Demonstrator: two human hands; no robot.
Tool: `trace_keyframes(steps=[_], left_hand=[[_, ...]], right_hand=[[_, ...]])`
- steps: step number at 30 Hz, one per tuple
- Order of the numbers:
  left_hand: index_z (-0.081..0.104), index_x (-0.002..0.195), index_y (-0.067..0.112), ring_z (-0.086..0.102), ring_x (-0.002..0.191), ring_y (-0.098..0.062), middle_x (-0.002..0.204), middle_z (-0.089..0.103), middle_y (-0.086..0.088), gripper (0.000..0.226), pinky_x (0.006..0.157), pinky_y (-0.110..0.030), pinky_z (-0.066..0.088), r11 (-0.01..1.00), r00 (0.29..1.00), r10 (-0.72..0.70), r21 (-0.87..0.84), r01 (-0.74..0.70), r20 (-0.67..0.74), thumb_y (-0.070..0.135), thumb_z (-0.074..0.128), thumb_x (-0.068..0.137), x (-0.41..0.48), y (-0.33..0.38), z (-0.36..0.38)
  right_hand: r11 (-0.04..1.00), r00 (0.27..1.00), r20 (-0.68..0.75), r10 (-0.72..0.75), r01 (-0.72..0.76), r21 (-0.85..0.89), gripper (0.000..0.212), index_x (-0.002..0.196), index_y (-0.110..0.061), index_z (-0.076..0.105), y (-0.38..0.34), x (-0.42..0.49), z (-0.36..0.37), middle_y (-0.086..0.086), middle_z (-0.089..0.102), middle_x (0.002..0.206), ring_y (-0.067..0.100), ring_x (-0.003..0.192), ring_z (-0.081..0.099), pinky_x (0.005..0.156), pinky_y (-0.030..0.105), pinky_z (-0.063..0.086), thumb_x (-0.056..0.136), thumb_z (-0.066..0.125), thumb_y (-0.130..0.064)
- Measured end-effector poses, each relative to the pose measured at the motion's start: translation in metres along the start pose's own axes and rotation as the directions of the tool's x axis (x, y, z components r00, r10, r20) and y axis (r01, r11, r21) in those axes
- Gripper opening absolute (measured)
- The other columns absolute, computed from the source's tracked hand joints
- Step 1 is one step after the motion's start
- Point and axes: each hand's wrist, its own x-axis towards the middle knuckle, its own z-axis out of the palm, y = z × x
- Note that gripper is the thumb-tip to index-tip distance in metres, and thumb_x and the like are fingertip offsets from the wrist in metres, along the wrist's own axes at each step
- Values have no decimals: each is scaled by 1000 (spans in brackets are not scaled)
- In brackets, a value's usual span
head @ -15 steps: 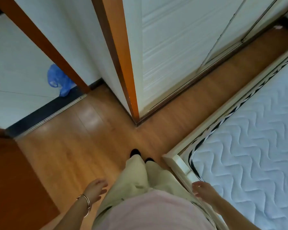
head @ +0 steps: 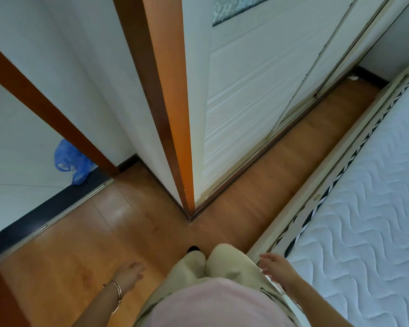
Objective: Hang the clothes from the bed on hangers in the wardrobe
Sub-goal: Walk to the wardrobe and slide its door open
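I stand on a wooden floor facing the corner of a white wardrobe (head: 253,90) with ribbed sliding doors and an orange-brown edge. The bed (head: 368,208), a bare quilted white mattress in a pale frame, lies to my right; no clothes or hangers show on the part in view. My left hand (head: 129,274), with a bangle on the wrist, hangs low over the floor, fingers loosely apart and holding nothing. My right hand (head: 278,267) hovers by the bed's near corner, fingers spread, holding nothing.
A narrow strip of wooden floor (head: 281,166) runs between wardrobe and bed frame. To the left a doorway with a dark threshold (head: 45,215) opens onto pale tiles, where a blue plastic bag (head: 70,161) lies. A brown door frame (head: 45,109) slants across the left.
The view has tilted up slightly, showing more of the wardrobe door. Both hands have shifted a little forward, and the right hand's fingers have spread wider.
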Motion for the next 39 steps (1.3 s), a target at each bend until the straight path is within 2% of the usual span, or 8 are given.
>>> trace_keyframes(steps=[6, 13, 18, 22, 26, 30, 35, 39], left_hand=[[56, 110, -1, 50, 69, -19, 79, 54, -7, 21, 46, -14, 41, 989, 990, 141, 44, -140, -16, 2, 51, 90, 20, 38, 12], [57, 112, 17, 62, 89, -15, 87, 67, 3, 21, 76, -25, 42, 887, 922, 386, 265, -378, 21, 21, 51, 92, -13, 133, 58], [54, 103, 51, 65, 75, -19, 70, 67, 10, 18, 73, -33, 52, 618, 628, 777, 229, -752, -36, 40, 49, 90, -123, 254, 110], [56, 100, 52, 67, 82, -9, 75, 69, 24, 23, 70, -24, 55, 270, 118, 925, 406, -873, -362, 42, 45, 83, -185, 323, 131], [63, 101, 16, 59, 90, -8, 96, 61, 5, 21, 82, -14, 46, 146, -413, 727, 712, -687, -548, 12, 50, 86, -220, 356, 118], [48, 113, 8, 42, 119, -18, 122, 44, -9, 32, 106, -18, 32, 274, -609, 503, 781, -561, -613, 8, 52, 81, -235, 369, 106], [15, 143, 15, -4, 144, -4, 156, -2, 2, 72, 117, -14, 2, 366, -453, 535, 679, -637, -713, 28, 50, 81, -235, 385, 118], [10, 141, 24, -7, 145, -15, 155, -9, 4, 75, 118, -22, -6, 456, -499, 526, 724, -517, -688, 34, 48, 78, -228, 397, 118]], right_hand=[[994, 994, -15, -112, 112, 7, 22, 108, -6, 60, -48, 15, -19, 3, 59, 85, 14, 73, 53, 64, 21, 43, 93, 47, -15], [877, 885, -25, -465, 457, -147, 29, 120, -14, 57, -173, 47, -70, -3, 63, 105, 14, 97, 61, 86, 28, 50, 93, 49, -23], [332, 345, 2, -939, 904, -270, 24, 113, -15, 64, -313, 9, -122, -9, 64, 96, -13, 84, 57, 70, 4, 42, 91, 55, -22], [-327, -334, 25, -942, 901, -284, 23, 101, -9, 69, -389, -44, -160, -3, 67, 90, 7, 87, 60, 73, 9, 44, 87, 57, -22], [-701, -720, 14, -694, 672, -238, 19, 92, -1, 72, -445, -88, -166, 11, 71, 90, 21, 88, 60, 80, 27, 49, 87, 58, -13], [-827, -883, -60, -465, 458, -327, 21, 99, -5, 73, -479, -117, -153, 13, 69, 106, 25, 106, 56, 94, 44, 46, 87, 58, -13], [-765, -919, -116, -375, 378, -521, 37, 122, -14, 59, -498, -120, -135, 4, 51, 135, 21, 126, 45, 108, 44, 30, 86, 57, -18], [-704, -940, -63, -335, 295, -646, 48, 132, -19, 48, -507, -109, -133, 1, 43, 138, 17, 133, 35, 111, 39, 25, 85, 56, -25]])
